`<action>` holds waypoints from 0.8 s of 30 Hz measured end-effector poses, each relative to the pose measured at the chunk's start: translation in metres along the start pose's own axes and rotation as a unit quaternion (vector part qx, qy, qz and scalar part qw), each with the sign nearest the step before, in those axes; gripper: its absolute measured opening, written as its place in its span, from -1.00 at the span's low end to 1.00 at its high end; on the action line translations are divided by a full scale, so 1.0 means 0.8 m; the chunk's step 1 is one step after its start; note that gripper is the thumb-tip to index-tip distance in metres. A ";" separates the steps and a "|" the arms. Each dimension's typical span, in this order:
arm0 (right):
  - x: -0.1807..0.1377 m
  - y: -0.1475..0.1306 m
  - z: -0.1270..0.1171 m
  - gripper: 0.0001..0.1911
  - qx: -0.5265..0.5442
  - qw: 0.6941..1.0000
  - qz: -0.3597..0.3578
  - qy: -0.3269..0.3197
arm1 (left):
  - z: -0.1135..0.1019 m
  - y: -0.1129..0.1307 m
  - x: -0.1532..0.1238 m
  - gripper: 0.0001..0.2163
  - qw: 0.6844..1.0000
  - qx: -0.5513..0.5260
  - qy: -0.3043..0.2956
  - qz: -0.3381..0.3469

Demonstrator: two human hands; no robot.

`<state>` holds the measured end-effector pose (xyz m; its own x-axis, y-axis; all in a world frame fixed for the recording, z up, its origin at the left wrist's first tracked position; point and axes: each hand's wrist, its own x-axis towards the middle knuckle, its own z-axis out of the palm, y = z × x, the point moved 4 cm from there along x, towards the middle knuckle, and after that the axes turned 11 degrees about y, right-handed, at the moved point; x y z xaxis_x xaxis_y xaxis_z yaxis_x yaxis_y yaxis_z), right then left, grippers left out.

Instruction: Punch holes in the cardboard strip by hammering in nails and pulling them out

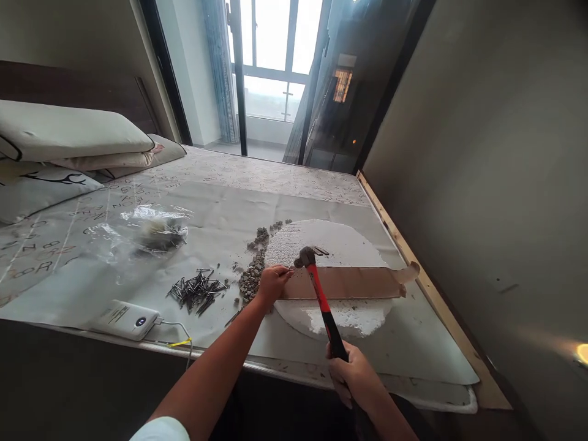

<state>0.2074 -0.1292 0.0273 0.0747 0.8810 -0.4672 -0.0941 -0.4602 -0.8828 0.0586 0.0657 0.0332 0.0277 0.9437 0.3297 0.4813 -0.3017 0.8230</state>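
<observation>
My right hand [351,373] is wrapped round the black and red handle of a claw hammer [324,300]. Its head is just right of my left fingertips, above a brown flat strip [344,283]. My left hand [274,282] is closed in a pinch at the strip's left end, on what looks like a nail, mostly hidden by the fingers. Under the strip lies a round white foam-like slab [331,239] with a crumbly surface. Grey stone-like bits [252,275] lie along the slab's left edge. Left of these is a heap of nails [197,291].
A clear plastic bag [158,233] with something dark inside lies at the left. A white power bank [125,320] with a cable is near the bed's front edge. Folded bedding [73,135] lies at the back left. A wooden rail [404,248] runs along the right wall.
</observation>
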 end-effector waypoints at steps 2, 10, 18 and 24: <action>0.003 0.000 0.001 -0.84 0.003 1.000 0.008 0.002 | 0.005 -0.005 0.002 -0.81 1.000 0.005 -0.004 0.005; 0.006 -0.002 0.004 -0.86 -0.016 1.000 0.013 -0.023 | 0.013 -0.009 0.003 -0.81 0.999 0.032 -0.012 0.020; 0.002 0.003 -0.002 -0.87 -0.028 0.999 0.016 -0.017 | 0.016 -0.012 0.005 -0.82 0.998 0.052 -0.015 0.022; -0.018 -0.014 -0.006 -0.88 -0.053 0.998 -0.018 0.006 | 0.020 -0.020 0.005 -0.81 0.998 0.043 -0.010 0.042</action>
<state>0.2120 -0.1372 0.0436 0.0887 0.8961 -0.4349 0.0143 -0.4377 -0.8990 0.0651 0.0766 0.0137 0.0881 0.9187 0.3849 0.5508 -0.3669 0.7497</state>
